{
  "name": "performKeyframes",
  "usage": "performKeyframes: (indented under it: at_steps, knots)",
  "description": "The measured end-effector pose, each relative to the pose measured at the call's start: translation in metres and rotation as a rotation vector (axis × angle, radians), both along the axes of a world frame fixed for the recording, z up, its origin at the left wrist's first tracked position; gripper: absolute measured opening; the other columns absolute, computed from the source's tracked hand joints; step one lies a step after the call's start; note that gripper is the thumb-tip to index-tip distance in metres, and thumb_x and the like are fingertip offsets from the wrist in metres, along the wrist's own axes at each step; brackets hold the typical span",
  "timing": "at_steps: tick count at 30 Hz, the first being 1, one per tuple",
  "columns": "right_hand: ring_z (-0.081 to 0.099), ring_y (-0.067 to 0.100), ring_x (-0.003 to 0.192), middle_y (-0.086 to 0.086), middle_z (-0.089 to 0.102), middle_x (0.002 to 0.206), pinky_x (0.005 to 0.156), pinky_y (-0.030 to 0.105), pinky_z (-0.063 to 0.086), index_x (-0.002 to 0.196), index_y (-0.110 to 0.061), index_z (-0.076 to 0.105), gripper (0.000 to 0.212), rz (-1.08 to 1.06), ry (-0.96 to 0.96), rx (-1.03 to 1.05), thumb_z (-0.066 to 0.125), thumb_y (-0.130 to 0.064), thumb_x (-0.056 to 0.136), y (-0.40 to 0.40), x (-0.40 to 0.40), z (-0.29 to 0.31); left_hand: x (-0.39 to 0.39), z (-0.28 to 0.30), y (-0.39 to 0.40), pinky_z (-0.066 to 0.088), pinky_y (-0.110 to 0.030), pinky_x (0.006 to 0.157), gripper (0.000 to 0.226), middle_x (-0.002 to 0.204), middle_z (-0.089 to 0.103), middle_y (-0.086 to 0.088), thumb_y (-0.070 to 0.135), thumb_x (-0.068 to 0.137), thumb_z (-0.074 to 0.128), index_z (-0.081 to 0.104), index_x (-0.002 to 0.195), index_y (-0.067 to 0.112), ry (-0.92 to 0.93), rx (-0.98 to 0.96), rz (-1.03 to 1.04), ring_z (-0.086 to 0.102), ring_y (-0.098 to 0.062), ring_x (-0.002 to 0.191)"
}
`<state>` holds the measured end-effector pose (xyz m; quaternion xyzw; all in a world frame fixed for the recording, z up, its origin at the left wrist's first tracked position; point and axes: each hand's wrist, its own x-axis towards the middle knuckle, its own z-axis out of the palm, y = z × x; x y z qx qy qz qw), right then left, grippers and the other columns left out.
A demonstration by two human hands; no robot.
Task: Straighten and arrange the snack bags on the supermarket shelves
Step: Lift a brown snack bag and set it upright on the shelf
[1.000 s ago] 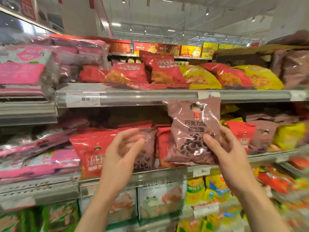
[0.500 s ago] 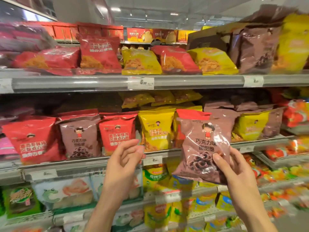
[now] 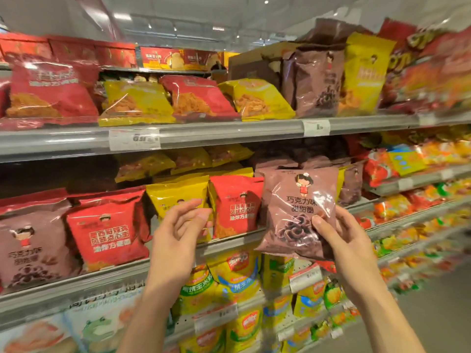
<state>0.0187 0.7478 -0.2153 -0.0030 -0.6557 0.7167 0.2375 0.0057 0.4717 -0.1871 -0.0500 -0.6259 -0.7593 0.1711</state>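
Item: brown chocolate-ring snack bag [image 3: 298,212] — held upright, print facing out, in front of the middle shelf [image 3: 76,281] and just beside the red snack bag [image 3: 235,205].
Right hand [image 3: 341,240]: fingers closed on the brown bag's lower right corner, thumb [image 3: 322,226] on its front.
Left hand [image 3: 181,230]: holds nothing; fingers loosely curled and partly apart, in front of the yellow snack bag [image 3: 178,192], apparently not touching it.
Step in hand: likely seating the brown bag in the front row. Its likely slot is to the right of the red bag, where further brown bags [image 3: 353,182] stand behind it.
Handling: keep it upright and label forward, set its bottom edge behind the shelf lip, and use the free hand to steady the neighbours so that none tips. The film is glossy and slack — a corner grip may let it twist.
Shelf row: brown, red, yellow and red bags standing upright from the left; yellow bags lie tilted behind.
Upper shelf [image 3: 229,131]: red and yellow bags leaning back; price tag [image 3: 134,139] on its rail.
Room: supermarket aisle, ceiling lights, more stocked shelves below and to the right, blurred.
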Motion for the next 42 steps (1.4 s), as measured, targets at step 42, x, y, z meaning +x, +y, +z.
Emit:
performKeyframes:
  at_steps: [42]
  knots:
    - [0.069,-0.001,0.107,-0.025,0.073,0.114,0.097,0.035,0.053,0.136,-0.030,0.056,0.044,0.109,0.316,0.182,0.067,-0.036,0.093,0.296,-0.231,0.158,-0.199,0.200,0.336,0.052,-0.045,0.100,0.048,0.129,0.069,0.002,0.044,0.093,0.062,0.058,0.136,0.021,0.453,-1.054,0.419,0.064,-0.022,0.118]
